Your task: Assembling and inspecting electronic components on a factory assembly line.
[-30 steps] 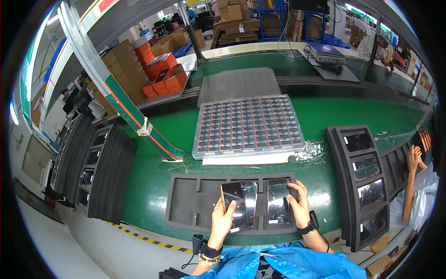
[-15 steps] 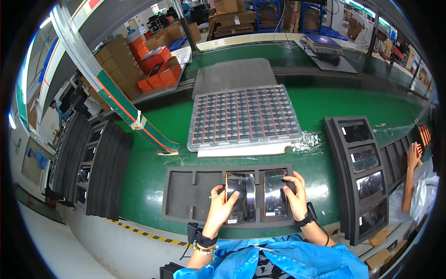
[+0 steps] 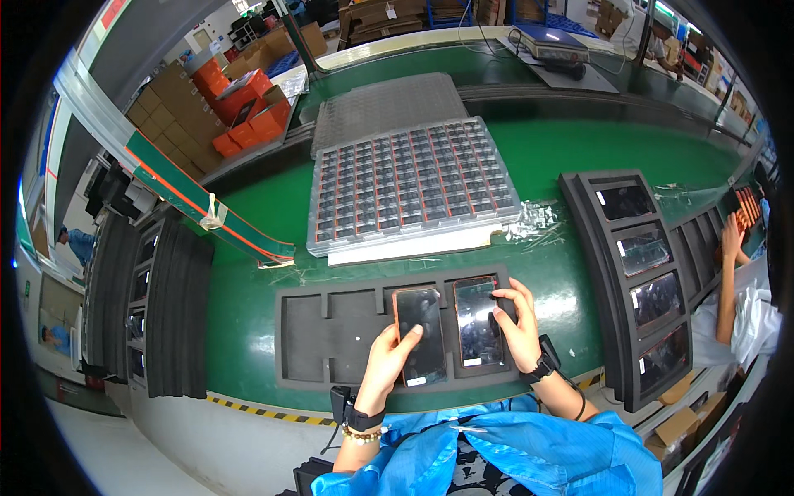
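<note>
A black foam tray (image 3: 299, 337) with compartments lies before me on the green bench. My left hand (image 3: 385, 360) is closed on the left edge of an orange-rimmed smartphone (image 3: 423, 345), its thumb on the dark screen. That phone is over the third compartment from the left, slightly tilted; whether it touches the foam I cannot tell. In the rightmost compartment is another smartphone (image 3: 478, 332), its glass shiny, with a small white label at the lower end. My right hand (image 3: 521, 332) grips the upper right edge of this phone, thumb near the screen and fingers along the side.
Beyond the tray stands a clear plastic tray (image 3: 413, 188) of small parts. Stacked foam trays (image 3: 571, 273) holding phones stand at right, more foam trays (image 3: 178, 322) at left. A green post (image 3: 190, 201) rises at left. A co-worker's hand (image 3: 732, 240) is at far right.
The view has shifted, so the bench appears farther left and up. The left phone has moved right relative to the tray, covering the strip of dark glass previously visible beside it.
</note>
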`<state>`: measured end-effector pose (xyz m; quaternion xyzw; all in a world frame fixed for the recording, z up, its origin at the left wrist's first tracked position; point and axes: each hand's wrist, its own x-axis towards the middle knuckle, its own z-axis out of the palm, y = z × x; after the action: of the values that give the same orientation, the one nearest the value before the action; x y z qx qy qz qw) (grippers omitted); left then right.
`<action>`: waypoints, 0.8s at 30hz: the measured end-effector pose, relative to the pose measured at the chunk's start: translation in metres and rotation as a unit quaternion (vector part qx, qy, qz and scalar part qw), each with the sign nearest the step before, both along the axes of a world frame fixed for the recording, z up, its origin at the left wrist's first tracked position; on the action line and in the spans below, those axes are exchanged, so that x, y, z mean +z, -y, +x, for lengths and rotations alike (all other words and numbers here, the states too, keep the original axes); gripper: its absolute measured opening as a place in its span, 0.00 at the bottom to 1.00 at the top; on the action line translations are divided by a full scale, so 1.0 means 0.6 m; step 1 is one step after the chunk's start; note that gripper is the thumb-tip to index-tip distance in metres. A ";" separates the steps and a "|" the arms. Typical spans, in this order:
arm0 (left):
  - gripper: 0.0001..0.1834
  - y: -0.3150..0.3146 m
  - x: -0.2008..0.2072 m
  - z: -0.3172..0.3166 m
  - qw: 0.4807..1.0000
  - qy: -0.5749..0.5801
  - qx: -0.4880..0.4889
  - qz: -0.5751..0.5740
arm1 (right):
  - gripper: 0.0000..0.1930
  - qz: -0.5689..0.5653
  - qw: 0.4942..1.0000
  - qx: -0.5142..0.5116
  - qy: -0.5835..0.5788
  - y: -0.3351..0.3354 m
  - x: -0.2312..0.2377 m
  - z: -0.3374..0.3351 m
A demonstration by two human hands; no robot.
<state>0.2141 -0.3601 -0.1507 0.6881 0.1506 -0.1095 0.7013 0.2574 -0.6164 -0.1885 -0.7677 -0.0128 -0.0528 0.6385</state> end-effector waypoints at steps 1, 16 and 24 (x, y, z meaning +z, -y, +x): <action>0.17 0.000 -0.003 0.004 0.999 -0.003 -0.034 0.017 | 0.16 -0.005 1.000 0.000 0.004 0.000 0.001 0.000; 0.13 0.103 -0.011 0.022 0.990 0.038 0.062 -0.124 | 0.17 0.125 0.992 -0.001 -0.018 -0.007 -0.009 0.001; 0.17 0.157 -0.022 0.036 0.995 0.077 -0.056 -0.016 | 0.14 0.126 0.992 -0.017 -0.027 -0.003 -0.024 0.006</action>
<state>0.2358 -0.4544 -0.1642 0.6908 0.0555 -0.0978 0.7142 0.2608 -0.6144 -0.2029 -0.6826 0.0246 -0.0442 0.7291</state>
